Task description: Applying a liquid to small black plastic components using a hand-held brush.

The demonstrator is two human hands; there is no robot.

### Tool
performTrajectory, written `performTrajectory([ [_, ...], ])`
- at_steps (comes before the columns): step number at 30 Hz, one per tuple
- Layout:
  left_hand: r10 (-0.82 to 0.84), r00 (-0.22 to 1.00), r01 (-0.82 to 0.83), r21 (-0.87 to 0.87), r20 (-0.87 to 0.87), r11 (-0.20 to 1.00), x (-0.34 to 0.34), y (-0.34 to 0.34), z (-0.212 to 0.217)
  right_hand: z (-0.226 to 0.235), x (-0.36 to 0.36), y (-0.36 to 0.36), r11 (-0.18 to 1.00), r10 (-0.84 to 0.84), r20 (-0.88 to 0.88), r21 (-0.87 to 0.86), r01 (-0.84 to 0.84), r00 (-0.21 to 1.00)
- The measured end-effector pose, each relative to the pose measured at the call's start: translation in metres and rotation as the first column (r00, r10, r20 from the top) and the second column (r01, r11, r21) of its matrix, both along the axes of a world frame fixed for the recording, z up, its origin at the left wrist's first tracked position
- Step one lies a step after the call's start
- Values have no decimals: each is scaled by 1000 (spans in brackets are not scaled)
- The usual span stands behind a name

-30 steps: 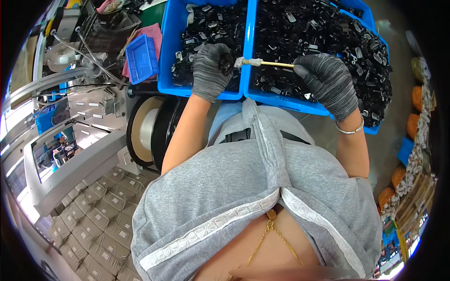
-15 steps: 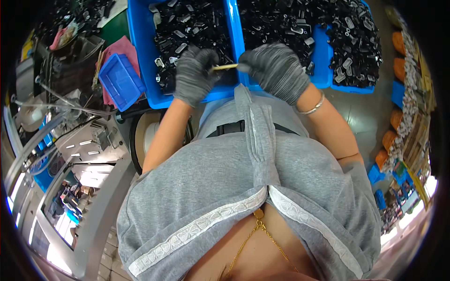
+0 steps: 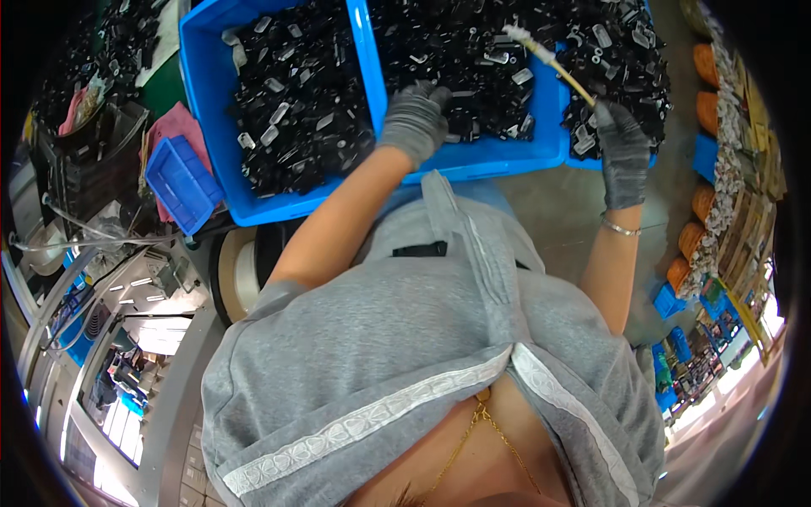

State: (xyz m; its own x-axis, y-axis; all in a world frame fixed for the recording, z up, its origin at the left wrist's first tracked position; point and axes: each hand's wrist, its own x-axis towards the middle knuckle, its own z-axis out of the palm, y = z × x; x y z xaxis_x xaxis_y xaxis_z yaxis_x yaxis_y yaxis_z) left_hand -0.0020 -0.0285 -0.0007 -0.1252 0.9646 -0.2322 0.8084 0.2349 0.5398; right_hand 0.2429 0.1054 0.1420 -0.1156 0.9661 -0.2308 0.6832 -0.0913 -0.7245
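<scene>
My right hand (image 3: 623,156), in a dark grey knit glove, is closed round the lower end of a thin tan stick (image 3: 576,86). The stick slants up and left over the right bins and ends in a ragged white tip. My left hand (image 3: 414,125), gloved alike, reaches over the near edge of the middle blue bin (image 3: 481,166), next to its left wall. Its fingers curl down at the small black plastic parts (image 3: 460,106); whatever they may hold is hidden. Clear and pale pieces lie scattered among the black ones.
Left of my left hand stands another blue bin (image 3: 198,93) of black parts. A small blue tray (image 3: 182,182) lies on pink cloth (image 3: 169,127) beside it. Metal machine framing (image 3: 182,397) rises at my left; orange containers (image 3: 701,203) line the right side.
Both hands were together over the left bin, the stick between them. The right hand has swung right with the stick, its white tip now showing; the left has let go and moved right.
</scene>
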Motion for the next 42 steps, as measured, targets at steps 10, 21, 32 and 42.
performTrajectory([
  [10, 94, 964, -230, -602, -250, 764, 33, 46, -155, -24, 74, 14, 992, 89, 13, -91, -87, 996],
  [21, 825, -180, -514, -766, 536, 385, 23, 18, -41, -35, 47, 24, 905, 408, -109, -82, -418, 906],
  [32, 35, -938, -288, -832, 344, 475, 5, -20, 12, -18, -13, -26, 792, 594, -148, -63, -607, 791],
  [42, 208, -832, -377, -799, 515, 469, -12, -40, 48, -2, -74, -76, 613, 681, 314, 251, -749, 662],
])
